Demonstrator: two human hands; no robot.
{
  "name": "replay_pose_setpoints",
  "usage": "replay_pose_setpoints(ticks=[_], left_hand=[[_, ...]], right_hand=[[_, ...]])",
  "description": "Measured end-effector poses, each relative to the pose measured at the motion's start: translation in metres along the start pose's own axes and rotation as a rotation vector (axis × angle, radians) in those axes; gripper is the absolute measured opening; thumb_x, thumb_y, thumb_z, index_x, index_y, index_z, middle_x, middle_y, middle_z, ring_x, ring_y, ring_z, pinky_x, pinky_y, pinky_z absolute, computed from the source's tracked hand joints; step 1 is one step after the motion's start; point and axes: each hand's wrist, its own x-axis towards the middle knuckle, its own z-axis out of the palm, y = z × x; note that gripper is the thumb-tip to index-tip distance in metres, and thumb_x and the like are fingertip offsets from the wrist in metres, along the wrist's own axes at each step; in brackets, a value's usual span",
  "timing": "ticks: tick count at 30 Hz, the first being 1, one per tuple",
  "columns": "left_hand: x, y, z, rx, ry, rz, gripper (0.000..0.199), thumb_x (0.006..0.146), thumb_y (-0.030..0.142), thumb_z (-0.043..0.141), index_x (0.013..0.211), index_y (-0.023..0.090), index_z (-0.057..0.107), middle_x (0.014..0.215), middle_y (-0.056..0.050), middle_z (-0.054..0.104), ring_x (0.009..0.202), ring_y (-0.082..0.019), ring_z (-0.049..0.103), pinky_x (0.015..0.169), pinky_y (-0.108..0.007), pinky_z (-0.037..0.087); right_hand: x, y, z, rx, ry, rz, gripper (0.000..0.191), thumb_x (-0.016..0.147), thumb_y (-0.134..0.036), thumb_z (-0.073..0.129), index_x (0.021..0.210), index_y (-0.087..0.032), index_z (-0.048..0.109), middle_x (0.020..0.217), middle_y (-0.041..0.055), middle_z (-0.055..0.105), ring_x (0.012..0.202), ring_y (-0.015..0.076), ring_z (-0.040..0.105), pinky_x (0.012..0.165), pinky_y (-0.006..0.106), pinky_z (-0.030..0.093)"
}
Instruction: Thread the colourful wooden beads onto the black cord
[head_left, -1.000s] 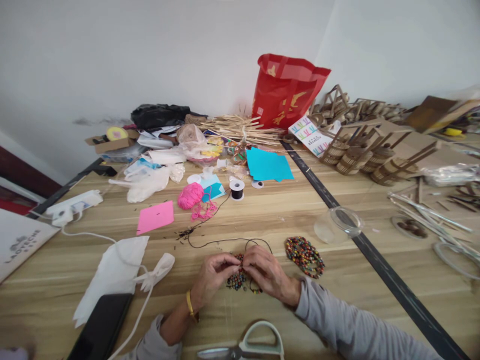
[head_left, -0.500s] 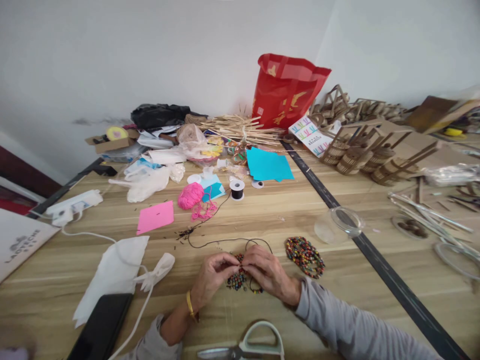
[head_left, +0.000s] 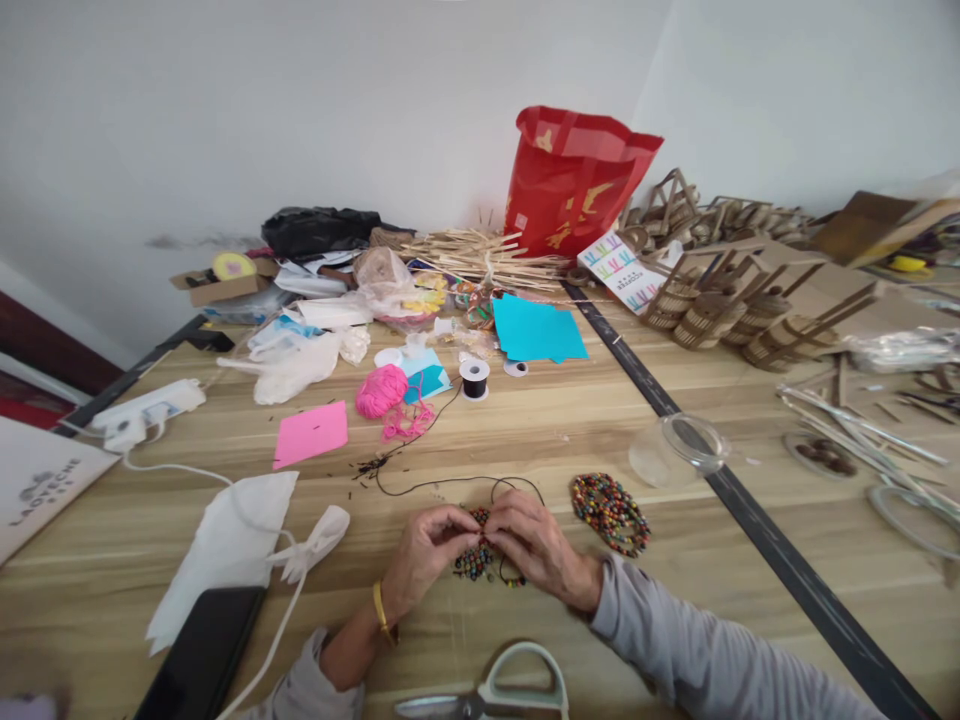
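My left hand point(head_left: 429, 552) is pinched, thumb against forefinger, over a pile of small multicoloured beads point(head_left: 472, 562). What sits in its fingertips is too small to make out. Opposite it, fingertips nearly touching, my right hand point(head_left: 536, 545) is closed on a thin black cord point(head_left: 420, 488). A few strung beads point(head_left: 514, 581) hang on the cord under the right hand. From there the cord loops back across the table to a black-wound spool point(head_left: 474, 380). To the right of my right hand lies a coiled heap of strung beads point(head_left: 611, 513).
Scissors point(head_left: 487, 695) lie at the front edge. On the left are a black phone point(head_left: 202, 655), white paper point(head_left: 225, 550) and a white cable point(head_left: 281, 625). A clear round container point(head_left: 679, 447) rests at right; small woven baskets point(head_left: 712, 315) and a red bag point(head_left: 574, 185) stand behind.
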Motion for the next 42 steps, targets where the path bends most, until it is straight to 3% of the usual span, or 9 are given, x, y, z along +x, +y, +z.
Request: replay_pose_setpoints(ticks=[21,30,42], left_hand=[[-0.0002,-0.0045,-0.0005,-0.001,-0.030,-0.019,0.013,0.063,0.023,0.072,0.071,0.012,0.070,0.066,-0.003,0.066,0.061,-0.013,0.056,0.061,-0.024,0.044],[-0.0011,-0.0014,-0.0005,-0.003,-0.026,-0.022,0.015,0.063,0.024,0.072,0.071,0.012,0.069,0.065,-0.003,0.066,0.061,-0.013,0.056,0.059,-0.023,0.043],[-0.0009,-0.0027,-0.0019,-0.017,-0.058,0.002,0.018,0.065,0.028,0.074,0.066,0.012,0.067,0.062,-0.002,0.064,0.058,-0.012,0.054,0.058,-0.023,0.041]], right_hand=[[0.0003,0.0010,0.0032,0.064,0.014,-0.034,0.005,0.092,-0.023,0.054,0.091,-0.019,0.057,0.080,0.0042,0.060,0.076,0.0153,0.055,0.068,0.028,0.047],[-0.0001,0.0021,0.0053,0.102,0.019,-0.020,0.012,0.091,-0.027,0.056,0.083,-0.018,0.055,0.076,0.0034,0.061,0.072,0.0145,0.055,0.066,0.027,0.046],[0.0024,-0.0034,0.0013,0.131,0.016,-0.037,0.011,0.092,-0.028,0.055,0.090,-0.018,0.057,0.079,0.0056,0.061,0.074,0.0152,0.056,0.066,0.027,0.048]])
